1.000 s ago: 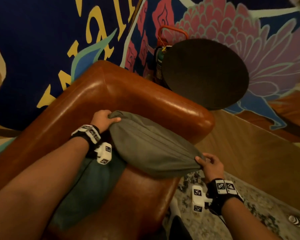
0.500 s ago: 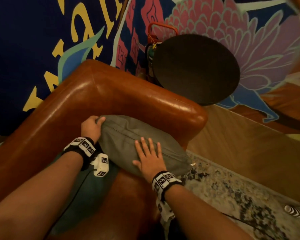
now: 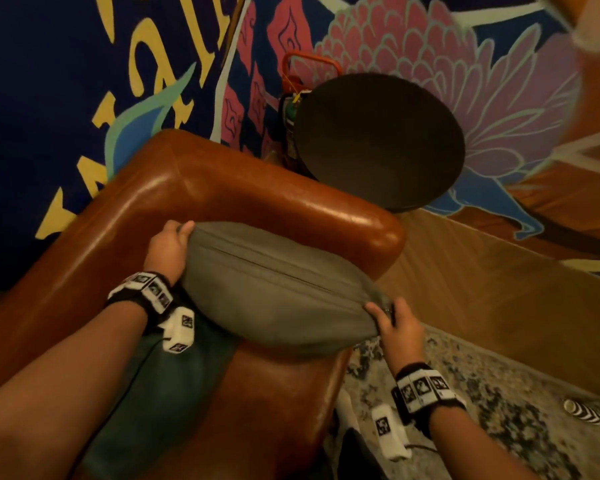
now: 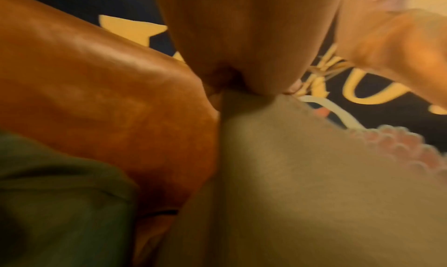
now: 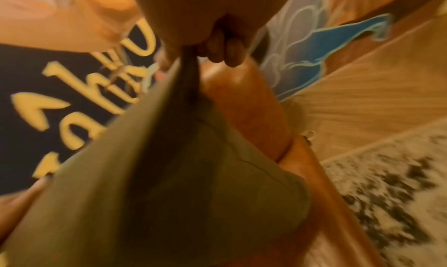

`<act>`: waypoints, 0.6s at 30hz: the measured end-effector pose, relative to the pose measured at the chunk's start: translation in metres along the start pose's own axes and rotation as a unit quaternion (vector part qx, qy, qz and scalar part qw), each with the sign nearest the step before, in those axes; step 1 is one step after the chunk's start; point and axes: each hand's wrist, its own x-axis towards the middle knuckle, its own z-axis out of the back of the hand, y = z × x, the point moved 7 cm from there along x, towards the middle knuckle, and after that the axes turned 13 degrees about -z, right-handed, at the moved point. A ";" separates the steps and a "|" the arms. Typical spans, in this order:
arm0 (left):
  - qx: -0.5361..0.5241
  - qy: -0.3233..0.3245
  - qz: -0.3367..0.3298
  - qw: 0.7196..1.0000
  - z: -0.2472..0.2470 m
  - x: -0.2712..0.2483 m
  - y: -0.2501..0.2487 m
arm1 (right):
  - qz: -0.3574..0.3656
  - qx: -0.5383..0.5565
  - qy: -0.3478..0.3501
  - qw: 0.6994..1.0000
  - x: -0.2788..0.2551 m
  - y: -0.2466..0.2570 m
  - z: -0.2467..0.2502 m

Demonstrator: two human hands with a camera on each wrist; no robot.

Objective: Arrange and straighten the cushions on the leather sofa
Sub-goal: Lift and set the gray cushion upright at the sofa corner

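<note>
A grey-green cushion (image 3: 274,292) lies across the right end of the brown leather sofa (image 3: 222,188), against its armrest. My left hand (image 3: 174,237) grips the cushion's far left corner; the left wrist view shows the fingers pinching the cushion (image 4: 302,175) at its tip. My right hand (image 3: 392,320) grips the near right corner, where the right wrist view shows curled fingers (image 5: 222,51) bunching the cushion's (image 5: 157,185) fabric. A dark teal cushion (image 3: 153,393) lies on the seat under my left forearm.
A round dark side table (image 3: 378,140) stands just beyond the armrest, with an orange-framed object (image 3: 291,71) behind it. A painted mural wall (image 3: 66,81) rises close behind the sofa. A patterned rug (image 3: 499,410) and wooden floor (image 3: 499,289) lie to the right.
My right hand, which lay flat on top of the grey-green cushion half a second ago, has moved right and now grips its near right corner. The left hand keeps its corner.
</note>
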 end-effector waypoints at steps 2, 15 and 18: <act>0.062 0.008 -0.044 0.997 0.008 0.002 -0.010 | -0.013 -0.006 0.005 1.000 0.004 0.002 0.007; 0.019 0.006 -0.101 0.995 0.013 -0.030 -0.087 | -0.145 0.102 0.057 0.983 0.012 0.082 -0.027; -0.023 0.252 -0.231 0.939 -0.028 -0.099 -0.160 | -0.070 0.150 0.121 0.979 -0.024 0.147 -0.048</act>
